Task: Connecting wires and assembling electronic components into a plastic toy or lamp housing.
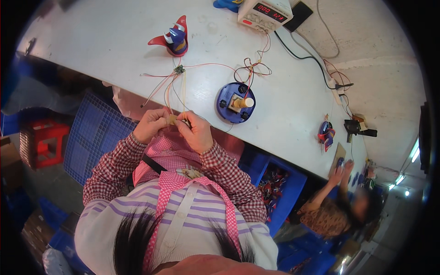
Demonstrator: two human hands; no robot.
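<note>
Just off the near table edge, my left hand [152, 125] and my right hand [197, 133] meet with closed fingertips around a small flat yellowish piece [172, 119] with thin wires on it. From there the wires [170, 94] run up over the table to a small green circuit board [179, 69]. Above the board stands a purple and red toy part [178, 40] with silvery horn shapes, wired to it. Right of my hands, a round blue base [224, 101] lies with a white-topped cylinder upright on it; a red wire links it toward the board.
A power supply [266, 13] with a lit red display sits at the far edge, beside a dark flat device [299, 16]. A second toy part [326, 136] and a glue gun [357, 130] lie to the right. Blue bin [286, 192] with parts stands below. A co-worker [327, 215] works there.
</note>
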